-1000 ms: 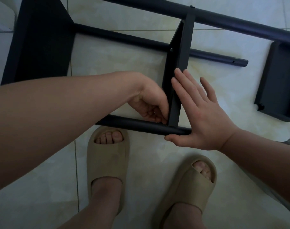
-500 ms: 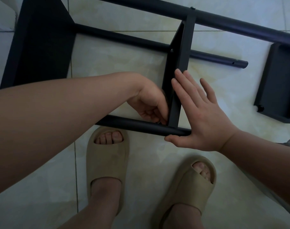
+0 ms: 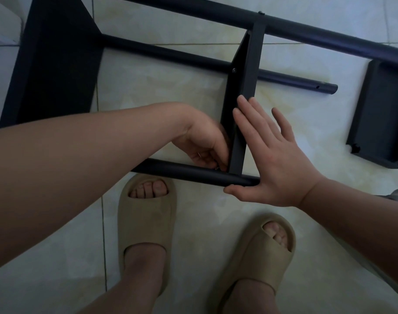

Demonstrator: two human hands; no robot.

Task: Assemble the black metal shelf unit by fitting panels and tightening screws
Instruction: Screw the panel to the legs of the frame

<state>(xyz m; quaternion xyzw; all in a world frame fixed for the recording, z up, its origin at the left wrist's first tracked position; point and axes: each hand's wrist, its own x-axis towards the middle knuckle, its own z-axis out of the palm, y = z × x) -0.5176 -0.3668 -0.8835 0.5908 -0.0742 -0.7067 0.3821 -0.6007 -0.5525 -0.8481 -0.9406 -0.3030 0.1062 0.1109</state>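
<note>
I see the shelf frame (image 3: 306, 32) lying on the tiled floor (image 3: 171, 91), right hand (image 3: 277, 164) flat against its upright panel (image 3: 248, 64), thumb under the near tube (image 3: 182, 169); left hand (image 3: 202, 141) curled at their joint, grip hidden, I cannot tell

matt black metal panel (image 3: 245, 91); glossy floor tiles (image 3: 171, 94)

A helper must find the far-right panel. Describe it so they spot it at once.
Start from the black shelf frame on the tiled floor. Right of the short pole's free end lies a black panel, rim up. Unlike the frame's upright panel, its notched near corner holds no pole.
</note>
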